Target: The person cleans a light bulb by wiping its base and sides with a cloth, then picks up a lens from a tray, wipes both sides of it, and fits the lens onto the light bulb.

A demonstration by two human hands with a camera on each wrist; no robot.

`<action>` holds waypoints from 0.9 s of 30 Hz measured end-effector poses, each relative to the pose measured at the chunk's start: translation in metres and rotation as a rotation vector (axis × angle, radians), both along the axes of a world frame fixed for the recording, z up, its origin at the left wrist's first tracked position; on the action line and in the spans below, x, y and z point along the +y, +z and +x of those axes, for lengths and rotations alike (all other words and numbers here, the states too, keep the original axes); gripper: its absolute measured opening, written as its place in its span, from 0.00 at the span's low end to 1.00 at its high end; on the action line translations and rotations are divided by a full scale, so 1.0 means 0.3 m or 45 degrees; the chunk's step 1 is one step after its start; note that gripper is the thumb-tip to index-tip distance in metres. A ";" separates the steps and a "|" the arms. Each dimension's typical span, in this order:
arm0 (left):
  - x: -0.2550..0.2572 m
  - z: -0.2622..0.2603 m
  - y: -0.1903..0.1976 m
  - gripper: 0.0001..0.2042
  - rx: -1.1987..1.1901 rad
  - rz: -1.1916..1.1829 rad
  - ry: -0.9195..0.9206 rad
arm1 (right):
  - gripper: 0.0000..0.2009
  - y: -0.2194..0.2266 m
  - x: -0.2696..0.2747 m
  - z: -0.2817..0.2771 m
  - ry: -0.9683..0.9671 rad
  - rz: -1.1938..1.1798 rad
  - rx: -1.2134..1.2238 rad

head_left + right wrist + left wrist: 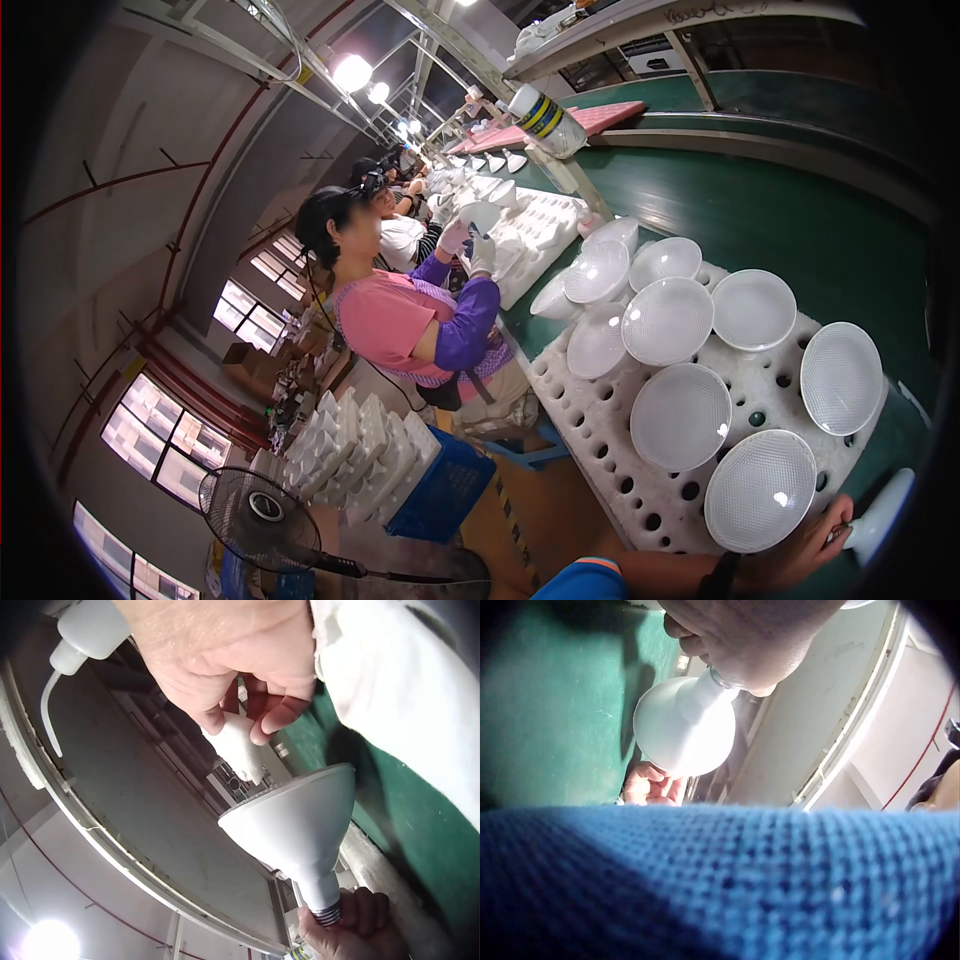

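A white cone-shaped reflector lamp bulb (300, 825) with a metal screw base is gripped near that base by my left hand (356, 926). In the head view this left hand (810, 545) is at the lower right corner, with the bulb (882, 515) tilted beyond its fingers. My right hand (232, 667) pinches a soft white wad (238, 746), its lower end right at the rim of the bulb's wide face. In the left wrist view the right hand's fingers (651, 784) show behind the bulb (682, 724). The head view does not include the right hand.
A white foam tray (600, 420) with holes carries several lamp bulbs (760, 490), faces up, on a green work surface (660, 190). A white squeeze bottle (90, 634) with a bent spout shows nearby. Another person (400, 320), a fan (260, 510) and a blue crate (440, 490) are beyond.
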State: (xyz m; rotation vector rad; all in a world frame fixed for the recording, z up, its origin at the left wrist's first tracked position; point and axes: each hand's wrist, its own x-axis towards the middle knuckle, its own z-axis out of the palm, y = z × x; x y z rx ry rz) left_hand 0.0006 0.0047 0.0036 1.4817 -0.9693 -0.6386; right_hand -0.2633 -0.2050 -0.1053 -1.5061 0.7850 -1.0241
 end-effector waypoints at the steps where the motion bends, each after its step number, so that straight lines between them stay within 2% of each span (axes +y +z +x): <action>1: 0.001 0.000 0.001 0.09 -0.005 0.001 0.000 | 0.25 0.001 0.006 0.000 -0.003 -0.001 0.005; 8: 0.002 0.001 0.001 0.09 0.004 0.001 -0.012 | 0.25 0.069 0.044 0.042 0.014 -0.031 0.055; 27: 0.010 -0.002 0.015 0.09 -0.004 -0.012 0.009 | 0.22 0.112 0.050 0.073 0.182 -0.042 -0.039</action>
